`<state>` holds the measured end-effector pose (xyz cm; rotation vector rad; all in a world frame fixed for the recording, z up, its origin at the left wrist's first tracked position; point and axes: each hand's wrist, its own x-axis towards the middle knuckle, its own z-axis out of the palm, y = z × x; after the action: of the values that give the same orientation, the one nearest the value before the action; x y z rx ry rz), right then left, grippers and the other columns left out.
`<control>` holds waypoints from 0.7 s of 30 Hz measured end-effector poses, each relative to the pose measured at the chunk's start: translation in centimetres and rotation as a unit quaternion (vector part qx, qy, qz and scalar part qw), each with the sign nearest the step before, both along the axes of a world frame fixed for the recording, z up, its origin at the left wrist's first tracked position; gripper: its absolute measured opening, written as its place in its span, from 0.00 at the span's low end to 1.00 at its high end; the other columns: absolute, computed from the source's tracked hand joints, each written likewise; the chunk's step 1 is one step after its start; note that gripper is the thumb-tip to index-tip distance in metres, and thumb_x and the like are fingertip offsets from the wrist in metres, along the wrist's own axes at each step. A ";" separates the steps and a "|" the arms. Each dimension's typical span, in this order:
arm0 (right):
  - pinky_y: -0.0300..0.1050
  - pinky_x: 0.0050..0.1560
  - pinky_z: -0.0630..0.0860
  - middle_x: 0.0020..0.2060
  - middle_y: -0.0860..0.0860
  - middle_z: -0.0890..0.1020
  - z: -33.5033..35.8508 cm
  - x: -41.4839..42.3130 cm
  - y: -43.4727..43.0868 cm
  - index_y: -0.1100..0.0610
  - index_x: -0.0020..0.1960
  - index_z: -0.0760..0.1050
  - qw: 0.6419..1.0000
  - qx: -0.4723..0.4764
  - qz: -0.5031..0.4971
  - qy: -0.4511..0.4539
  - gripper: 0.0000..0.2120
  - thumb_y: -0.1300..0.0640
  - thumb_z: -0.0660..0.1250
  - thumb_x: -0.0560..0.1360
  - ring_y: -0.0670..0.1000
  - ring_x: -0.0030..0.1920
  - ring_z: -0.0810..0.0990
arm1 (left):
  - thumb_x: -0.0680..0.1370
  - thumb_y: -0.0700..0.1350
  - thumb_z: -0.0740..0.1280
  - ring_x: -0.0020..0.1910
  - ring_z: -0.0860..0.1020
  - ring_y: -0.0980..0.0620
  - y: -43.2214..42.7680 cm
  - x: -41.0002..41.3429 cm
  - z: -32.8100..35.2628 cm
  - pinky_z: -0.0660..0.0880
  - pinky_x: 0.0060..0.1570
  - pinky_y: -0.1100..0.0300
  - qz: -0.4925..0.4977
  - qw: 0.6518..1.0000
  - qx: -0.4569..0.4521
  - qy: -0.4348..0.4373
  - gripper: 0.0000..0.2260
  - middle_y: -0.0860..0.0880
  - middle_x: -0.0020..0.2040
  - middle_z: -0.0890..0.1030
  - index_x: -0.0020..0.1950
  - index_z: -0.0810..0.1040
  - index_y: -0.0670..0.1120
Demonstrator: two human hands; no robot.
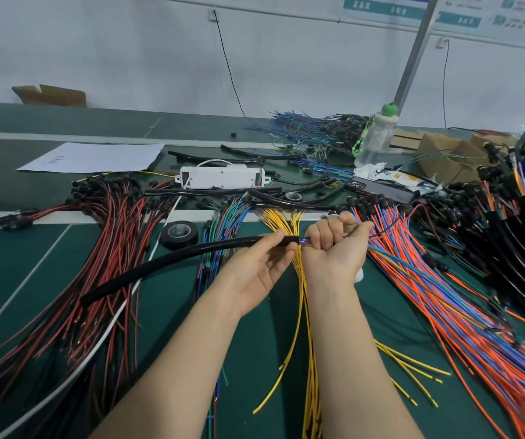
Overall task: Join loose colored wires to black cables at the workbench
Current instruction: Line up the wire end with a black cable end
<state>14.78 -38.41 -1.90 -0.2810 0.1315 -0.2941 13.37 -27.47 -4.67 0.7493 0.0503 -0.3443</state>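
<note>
Head view, blue wires (305, 240) in black cable (175, 258)

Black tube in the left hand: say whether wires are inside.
Inside. Blue wires stick out of the black tube, between the left hand pinching it and the right hand gripping them. How deep: cannot tell.

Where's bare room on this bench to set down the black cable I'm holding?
Bare green mat lies near left, beside the red wires; another strip is free behind the white paper. Middle and right are crowded with yellow wires and orange wires.
</note>
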 end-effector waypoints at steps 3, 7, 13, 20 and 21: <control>0.36 0.19 0.51 0.19 0.46 0.58 0.0 -0.1 0.0 0.56 0.33 0.66 1.000 -0.003 -0.004 -0.004 0.26 0.42 0.49 0.82 0.45 0.18 0.54 | 0.76 0.38 0.66 0.35 0.82 0.55 -0.2 0.1 0.0 0.79 0.36 0.67 0.005 1.000 -0.015 -0.002 0.03 0.44 0.37 0.83 0.43 0.78 0.39; 0.36 0.19 0.51 0.19 0.46 0.58 0.0 -0.1 0.0 0.56 0.33 0.66 1.000 -0.011 -0.011 -0.007 0.25 0.42 0.49 0.82 0.44 0.18 0.54 | 0.77 0.38 0.66 0.36 0.82 0.55 -0.5 0.3 -0.3 0.80 0.40 0.66 0.016 1.000 0.004 -0.025 0.02 0.45 0.38 0.83 0.46 0.77 0.39; 0.37 0.19 0.52 0.19 0.46 0.58 0.0 0.0 -0.1 0.56 0.34 0.66 0.999 -0.032 -0.018 -0.021 0.25 0.42 0.49 0.82 0.44 0.18 0.53 | 0.71 0.42 0.70 0.38 0.82 0.54 -0.4 0.3 -0.7 0.79 0.39 0.65 0.011 0.997 0.063 -0.041 0.10 0.45 0.39 0.83 0.50 0.78 0.39; 0.36 0.20 0.54 0.20 0.47 0.59 0.1 0.0 0.0 0.57 0.34 0.66 0.994 -0.102 -0.041 -0.013 0.25 0.42 0.49 0.83 0.45 0.19 0.54 | 0.77 0.38 0.66 0.39 0.83 0.52 -0.6 0.3 -0.6 0.78 0.39 0.66 0.051 0.992 0.090 -0.075 0.04 0.43 0.41 0.83 0.50 0.77 0.39; 0.36 0.21 0.54 0.20 0.47 0.59 0.1 0.0 0.0 0.57 0.34 0.66 0.993 -0.109 -0.042 -0.012 0.25 0.42 0.49 0.83 0.45 0.19 0.54 | 0.77 0.38 0.66 0.39 0.83 0.52 -0.7 0.3 -0.6 0.78 0.39 0.65 0.055 0.991 0.097 -0.079 0.05 0.43 0.42 0.83 0.51 0.76 0.39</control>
<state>14.79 -38.38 -1.78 -0.4892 0.0866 -0.3967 13.70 -28.15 -5.30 0.9604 -0.0247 -0.1749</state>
